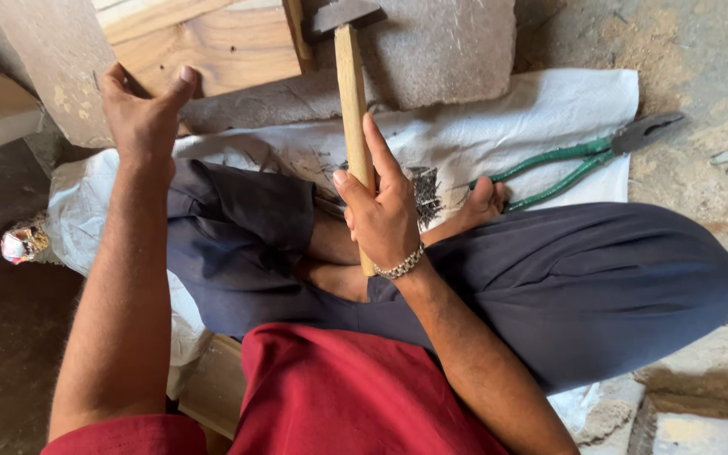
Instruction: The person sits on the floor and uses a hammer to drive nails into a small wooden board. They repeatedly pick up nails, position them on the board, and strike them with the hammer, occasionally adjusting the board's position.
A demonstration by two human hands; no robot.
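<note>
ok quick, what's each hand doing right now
left hand: open, fingers curled against the pale wooden board, gripping nothing.
right hand: closed on the light wooden handle of the metal-headed hammer.

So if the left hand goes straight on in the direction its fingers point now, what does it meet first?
Most likely the wooden board. The left hand points up the picture with fingers curled, thumb tip already at the board's lower edge. Depth is unclear, so the fingers may already touch it.

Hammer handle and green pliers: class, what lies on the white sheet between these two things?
In the head view, between the hammer handle and the green pliers, a dark heap of small nails lies on the white sheet, beside the person's bare foot.
</note>
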